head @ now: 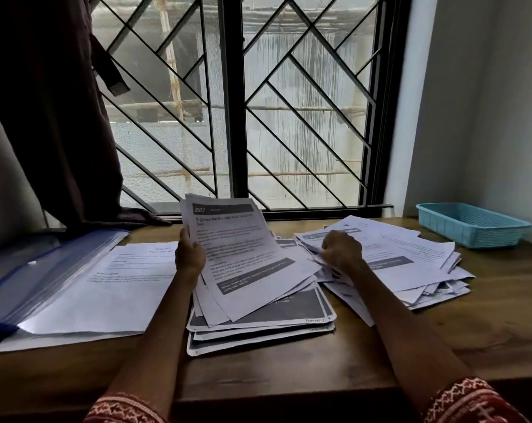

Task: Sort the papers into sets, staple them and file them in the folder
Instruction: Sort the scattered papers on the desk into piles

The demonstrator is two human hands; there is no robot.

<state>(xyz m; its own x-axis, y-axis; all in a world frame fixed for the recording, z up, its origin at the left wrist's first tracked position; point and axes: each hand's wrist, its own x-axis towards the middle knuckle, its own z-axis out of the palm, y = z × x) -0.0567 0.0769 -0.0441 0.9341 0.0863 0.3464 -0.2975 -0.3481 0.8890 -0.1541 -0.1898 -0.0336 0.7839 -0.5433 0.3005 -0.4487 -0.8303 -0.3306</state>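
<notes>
1. Head view, looking down over a wooden desk [289, 377] set against a barred window [234, 102]; clock directions below are read on the picture, with the centre of the desk as the hub.
2. Left hand [190, 254], near the hub: fingers and thumb are curled round the left edge of a small sheaf of printed sheets [243, 254], held tilted up toward the camera, probably so that the heading "2937" can be read and matched to a set.
3. Centre stack [258, 319], at 6 o'clock just under the raised sheaf: sheets lie fanned and askew, some with dark printed blocks, apparently a set being gathered.
4. Right hand [341, 250], at 2 o'clock: its fingers are bent down into the near-left edge of the loose heap of papers [390, 257], seemingly drawing out the next sheet; whether one is actually pinched cannot be told.
5. Loose heap: spread wide and disordered, so it reads as the unsorted supply, kept on the picking side.
6. Folder [38, 276], at 9 o'clock: blue and translucent, lying open, with white sheets [106, 288] lying partly under its clear cover, ready to receive finished sets.
7. Blue basket [472, 224], at 2 o'clock on the far corner, well apart from the hands; its contents are hidden.
8. No stapler is visible, so stapling seems not yet begun.
</notes>
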